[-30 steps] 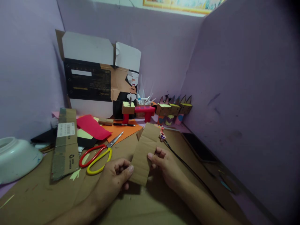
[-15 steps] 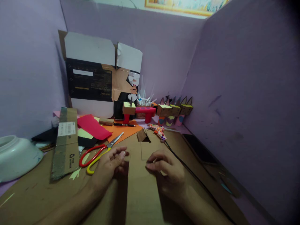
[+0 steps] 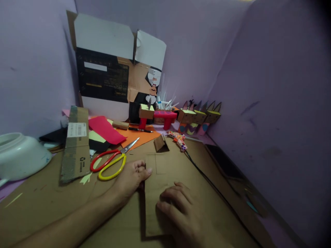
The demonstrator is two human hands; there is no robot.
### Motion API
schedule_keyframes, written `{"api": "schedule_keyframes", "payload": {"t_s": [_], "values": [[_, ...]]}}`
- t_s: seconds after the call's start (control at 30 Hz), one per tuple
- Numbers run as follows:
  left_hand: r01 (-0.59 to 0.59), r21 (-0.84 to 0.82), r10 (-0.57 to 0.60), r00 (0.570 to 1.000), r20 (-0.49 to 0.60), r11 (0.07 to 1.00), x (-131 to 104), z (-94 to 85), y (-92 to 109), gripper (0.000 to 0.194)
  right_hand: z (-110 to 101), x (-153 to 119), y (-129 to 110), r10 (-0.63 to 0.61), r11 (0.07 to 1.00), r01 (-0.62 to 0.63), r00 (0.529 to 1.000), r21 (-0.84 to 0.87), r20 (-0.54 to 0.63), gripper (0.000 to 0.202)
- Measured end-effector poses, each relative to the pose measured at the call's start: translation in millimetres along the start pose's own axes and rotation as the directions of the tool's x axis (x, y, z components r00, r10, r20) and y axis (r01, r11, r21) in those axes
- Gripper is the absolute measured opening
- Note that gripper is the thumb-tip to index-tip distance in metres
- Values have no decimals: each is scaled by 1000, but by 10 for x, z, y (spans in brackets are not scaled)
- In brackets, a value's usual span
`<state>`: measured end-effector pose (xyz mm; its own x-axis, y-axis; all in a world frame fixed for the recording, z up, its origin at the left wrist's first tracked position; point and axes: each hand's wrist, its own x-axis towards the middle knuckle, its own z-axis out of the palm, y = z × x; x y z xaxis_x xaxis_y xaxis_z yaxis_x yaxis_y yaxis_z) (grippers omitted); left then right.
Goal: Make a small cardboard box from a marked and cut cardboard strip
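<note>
A flat brown cardboard piece (image 3: 157, 196) with thin pencil lines near its far end lies before me. My left hand (image 3: 134, 177) pinches its left edge, thumb on top and fingers curled at the side. Over the near part of the cardboard is my right hand (image 3: 178, 210), its fingers loosely bent and apart, with nothing seen in them. Whether its fingertips touch the surface I cannot tell. Just beyond the piece stands a small folded cardboard prism (image 3: 161, 143). Scissors (image 3: 113, 162) with one red and one yellow handle lie left of my left hand.
A patterned glue gun (image 3: 178, 139) trails a black cable (image 3: 207, 179) along the right. A phone-like black slab (image 3: 223, 161) lies by the wall. At left are a white bowl (image 3: 23, 156) and a cardboard strip (image 3: 76, 148). Cardboard animal figures (image 3: 187, 119) stand at the back.
The left hand has moved onto the cardboard's left edge and gripped it. The right hand has left the pencil lines and come nearer to me. The view has tilted down.
</note>
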<state>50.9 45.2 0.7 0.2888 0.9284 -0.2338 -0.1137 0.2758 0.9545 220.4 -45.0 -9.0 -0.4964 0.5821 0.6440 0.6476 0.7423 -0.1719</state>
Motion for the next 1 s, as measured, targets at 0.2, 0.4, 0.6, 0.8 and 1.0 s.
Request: {"api": "schedule_keyframes", "payload": {"t_s": [0.2, 0.4, 0.6, 0.8, 1.0], "values": [[-408, 584, 486, 874, 27, 702, -317, -101, 104, 45, 54, -148, 4, 127, 988, -125, 992, -92, 14, 24], [-771, 637, 563, 535, 630, 20, -687, -43, -64, 22, 28, -172, -56, 117, 988, -122, 991, -89, -59, 22], [-682, 607, 634, 266, 726, -408, -572, 10, -395, 22, 22, -186, -65, 142, 986, -145, 989, -81, -40, 19], [-659, 659, 588, 387, 710, -362, -577, -13, -401, 34, 55, -256, -82, 216, 973, -215, 976, -86, 0, 31], [-691, 665, 569, 438, 696, -282, -542, 10, -325, 45, 100, -308, -84, 265, 959, -266, 964, -97, -23, 48]]}}
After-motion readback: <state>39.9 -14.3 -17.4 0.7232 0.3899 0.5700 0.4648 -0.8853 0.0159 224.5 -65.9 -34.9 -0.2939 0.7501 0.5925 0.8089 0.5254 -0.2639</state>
